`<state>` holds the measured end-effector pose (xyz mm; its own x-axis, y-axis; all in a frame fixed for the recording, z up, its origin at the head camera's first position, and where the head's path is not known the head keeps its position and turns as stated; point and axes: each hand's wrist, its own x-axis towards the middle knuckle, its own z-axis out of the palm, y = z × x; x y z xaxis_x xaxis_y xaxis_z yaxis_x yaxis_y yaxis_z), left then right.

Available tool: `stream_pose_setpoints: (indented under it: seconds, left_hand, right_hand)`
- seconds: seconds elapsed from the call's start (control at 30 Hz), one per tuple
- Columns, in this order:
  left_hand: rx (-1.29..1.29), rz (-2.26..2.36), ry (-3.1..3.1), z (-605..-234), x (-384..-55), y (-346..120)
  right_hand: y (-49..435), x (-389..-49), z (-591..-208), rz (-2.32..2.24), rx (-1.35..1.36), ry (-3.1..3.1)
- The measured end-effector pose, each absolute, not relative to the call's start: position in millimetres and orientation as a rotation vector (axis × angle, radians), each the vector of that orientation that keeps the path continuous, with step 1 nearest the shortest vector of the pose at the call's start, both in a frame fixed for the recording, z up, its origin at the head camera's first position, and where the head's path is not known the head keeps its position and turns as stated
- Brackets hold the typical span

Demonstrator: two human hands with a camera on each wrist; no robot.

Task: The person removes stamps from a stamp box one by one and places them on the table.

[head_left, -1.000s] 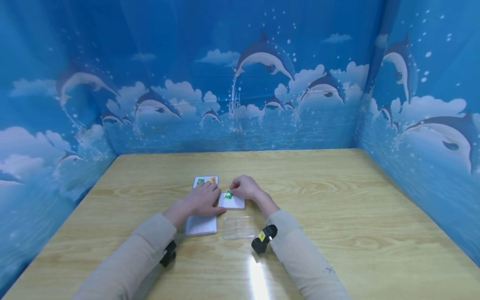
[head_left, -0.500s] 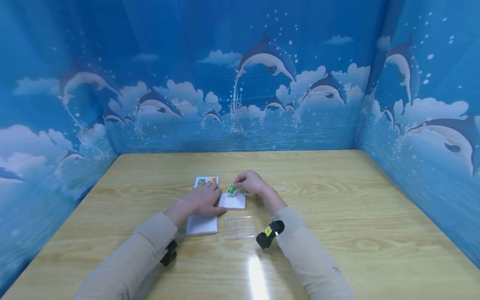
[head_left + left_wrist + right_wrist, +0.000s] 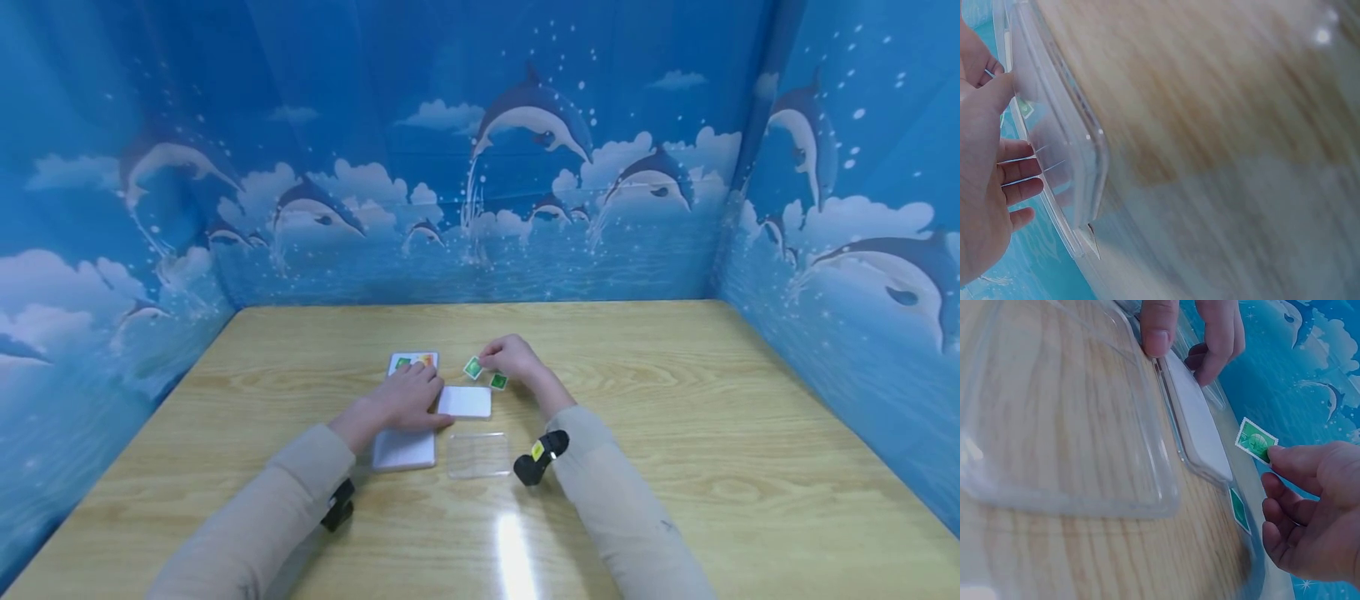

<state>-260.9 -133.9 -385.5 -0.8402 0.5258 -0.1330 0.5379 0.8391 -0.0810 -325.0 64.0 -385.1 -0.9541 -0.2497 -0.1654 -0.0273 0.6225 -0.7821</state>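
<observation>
Between thumb and finger, my right hand [image 3: 512,357] pinches a green postage stamp [image 3: 1256,440] with perforated edges, held up beyond the small white box. Another green stamp [image 3: 498,381] lies at that box's far right corner. The small white box [image 3: 465,402] is a clear, shallow case with a white stack inside. My left hand [image 3: 405,398] lies with fingers extended across a longer flat white case [image 3: 403,450], its thumb [image 3: 1157,342] against the near edge of the small box. Green and orange stamps [image 3: 414,361] show at the far end of the long case; its middle is hidden under the hand.
A clear plastic lid [image 3: 478,455] lies on the wooden table [image 3: 675,433], just nearer than the small white box. Blue dolphin-print curtains [image 3: 480,167] close off the table's back and sides. Both wrists carry black cameras.
My right hand has lifted the green stamp off the small white box and carried it away from me, to the right. The other green stamp has come into full view. My left hand stays put.
</observation>
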Motion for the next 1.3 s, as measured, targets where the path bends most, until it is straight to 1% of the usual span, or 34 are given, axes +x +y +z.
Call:
stream_pose_setpoints:
  seconds: [0.37,0.73,0.97,1.3]
  left_hand:
    - [0.871,-0.175,2.916,-383.5,-258.8,-134.7]
    - [0.835,-0.196,2.905,-382.5,-258.4,-133.6]
    - [0.880,-0.166,2.919,-382.5,-256.3,-135.1]
    - [0.859,-0.147,2.916,-383.1,-256.9,-134.2]
  right_hand:
    - [59.4,-328.5,-388.5,-1.181,-0.185,2.592]
    - [55.2,-324.9,-391.5,-1.158,-0.227,2.665]
    - [53.1,-321.8,-391.4,-1.127,-0.257,2.716]
    - [52.2,-323.1,-392.7,-1.059,-0.249,2.742]
